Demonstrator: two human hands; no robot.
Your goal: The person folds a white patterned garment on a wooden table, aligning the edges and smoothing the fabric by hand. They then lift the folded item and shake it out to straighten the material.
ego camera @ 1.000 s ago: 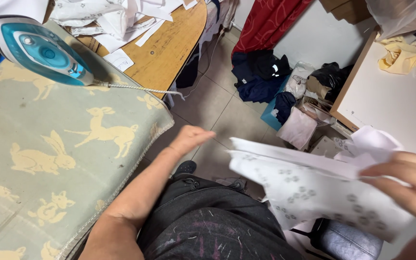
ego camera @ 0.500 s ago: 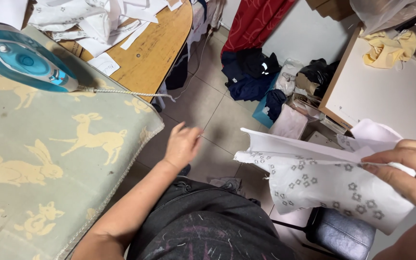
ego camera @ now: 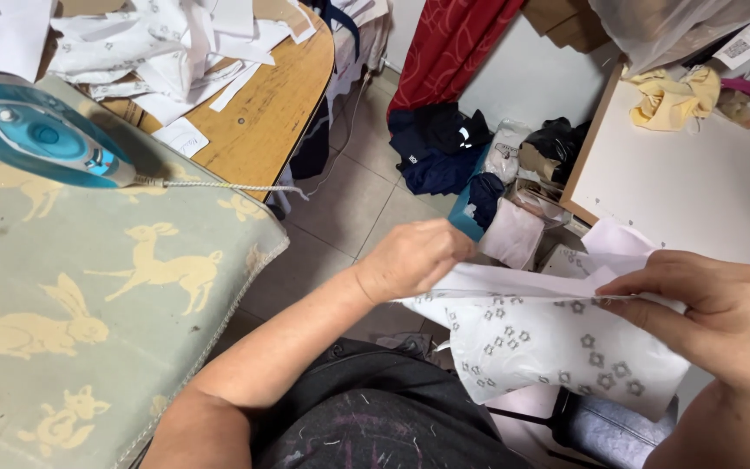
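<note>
Cloth (ego camera: pixel 557 347), white with small grey star shapes, is held in the air over the lap, between the ironing board (ego camera: pixel 88 295) on the left and the white table (ego camera: pixel 696 182) on the right. It is stretched by its upper edge, apparently so that the layers hang flat and the edge can be lined up; the lower part droops free toward the knees.

The ironing board, covered in pale green with yellow deer and rabbits, is left bare across most of its near surface, and its rounded corner lies close to the left forearm. The white table is bounded by a wooden edge just beyond the right hand. A wooden table (ego camera: pixel 262 122) farther back is heaped with white cut pieces (ego camera: pixel 158 43). On the floor between the tables a pile of dark clothes (ego camera: pixel 444 148) is seen, so open room there is narrow.

The iron (ego camera: pixel 36 130), blue and white, is stood at the board's far corner, its cord trailed over the edge, well apart from the cloth.

The left hand (ego camera: pixel 414 256) is closed on the cloth's upper left edge, fingers pinched together. The right hand (ego camera: pixel 722 321) is clamped on the upper right edge, thumb over the fabric; whether a second layer is gripped beneath cannot be told.
</note>
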